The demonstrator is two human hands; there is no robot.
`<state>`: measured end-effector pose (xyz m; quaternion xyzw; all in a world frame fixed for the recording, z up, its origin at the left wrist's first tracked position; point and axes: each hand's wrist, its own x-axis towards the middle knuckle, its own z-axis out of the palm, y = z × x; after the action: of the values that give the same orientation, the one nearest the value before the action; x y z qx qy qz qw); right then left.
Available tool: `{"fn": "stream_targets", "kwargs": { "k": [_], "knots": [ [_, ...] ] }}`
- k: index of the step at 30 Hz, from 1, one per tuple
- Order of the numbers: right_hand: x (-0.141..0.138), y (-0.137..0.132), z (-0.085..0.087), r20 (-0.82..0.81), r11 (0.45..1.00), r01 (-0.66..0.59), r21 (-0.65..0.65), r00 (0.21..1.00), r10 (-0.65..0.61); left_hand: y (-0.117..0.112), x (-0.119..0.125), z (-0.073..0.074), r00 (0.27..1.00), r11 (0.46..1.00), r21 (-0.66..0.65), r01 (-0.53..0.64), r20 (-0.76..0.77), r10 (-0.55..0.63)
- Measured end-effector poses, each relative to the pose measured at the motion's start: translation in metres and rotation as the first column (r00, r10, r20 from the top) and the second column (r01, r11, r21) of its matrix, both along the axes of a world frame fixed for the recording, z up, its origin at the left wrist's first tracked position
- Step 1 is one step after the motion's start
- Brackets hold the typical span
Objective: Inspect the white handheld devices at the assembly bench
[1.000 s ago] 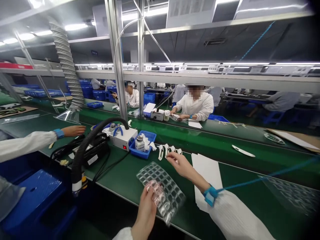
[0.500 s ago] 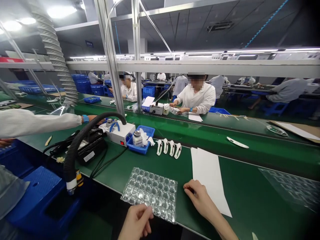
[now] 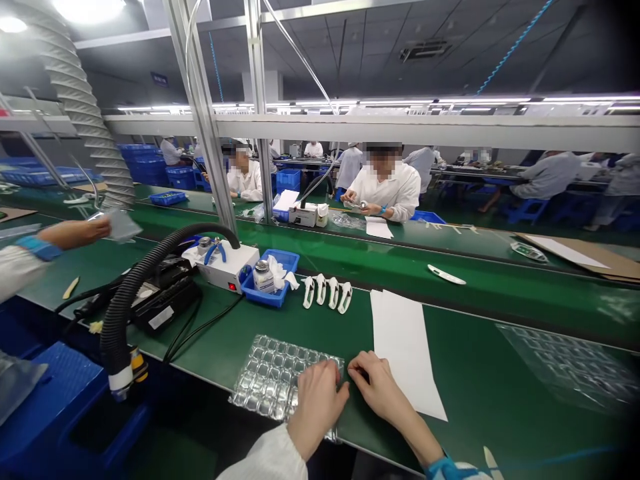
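Note:
A clear plastic blister tray (image 3: pixel 273 373) with many small pockets lies flat near the front edge of the green bench (image 3: pixel 475 373). My left hand (image 3: pixel 315 403) rests palm down on the tray's right part, fingers bent. My right hand (image 3: pixel 377 387) sits just right of the tray's right edge, its fingertips curled down onto the mat; whether they pinch anything is hidden. Several white plastic parts (image 3: pixel 325 293) lie in a row farther back. A white paper sheet (image 3: pixel 405 347) lies right of my hands.
A black flexible hose (image 3: pixel 135 287), a black device (image 3: pixel 165 303), a white box with a red light (image 3: pixel 225 267) and a blue bin with a bottle (image 3: pixel 267 277) stand at left. A neighbour's hand (image 3: pixel 80 230) holds a sheet. Another clear tray (image 3: pixel 570 367) lies at right. Workers sit opposite.
The tray went from held up in my left hand to lying flat on the bench. My left hand moved onto it; my right hand came back from the white parts to its right edge.

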<state>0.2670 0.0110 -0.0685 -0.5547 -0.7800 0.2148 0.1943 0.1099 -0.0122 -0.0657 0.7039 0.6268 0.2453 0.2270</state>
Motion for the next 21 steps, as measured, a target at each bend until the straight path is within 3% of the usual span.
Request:
{"fn": "stream_targets", "kwargs": {
  "k": [21],
  "knots": [
    [-0.015,-0.010,-0.004,-0.081,0.999,0.036,-0.015,0.996,-0.037,0.005,-0.003,0.003,0.995,0.997,-0.070,-0.045,-0.094,0.038]
  ]
}}
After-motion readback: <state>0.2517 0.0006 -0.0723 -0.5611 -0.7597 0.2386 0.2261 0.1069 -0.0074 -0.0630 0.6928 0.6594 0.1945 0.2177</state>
